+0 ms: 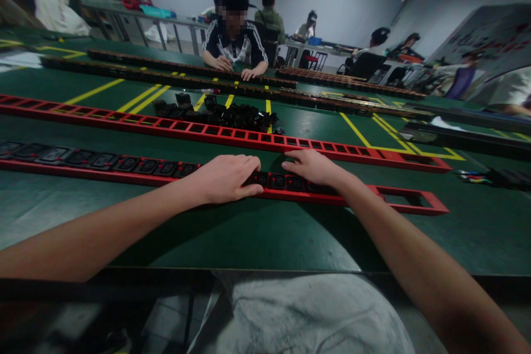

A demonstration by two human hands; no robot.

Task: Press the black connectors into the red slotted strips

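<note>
Across the green table in front of me lies a long red frame (315, 197), filled along much of its length with black power sockets (160, 168). My left hand (230, 178) is closed over this frame, thumb on its near rail and fingers bent over the sockets. Just to the right, my right hand (313, 167) rests over the frame's far side, its fingers pointing left and slightly apart, with nothing visible between them. Behind both hands runs a second red frame (199, 131), whose openings have no sockets in them. My palms hide part of the socket row.
Loose black parts (232, 116) are heaped behind the second frame. Farther back are long dark strips (166, 76), where a person (234, 38) sits working opposite. Cables with coloured ends (477, 178) lie at right. The green table (249, 243) ends close to my lap.
</note>
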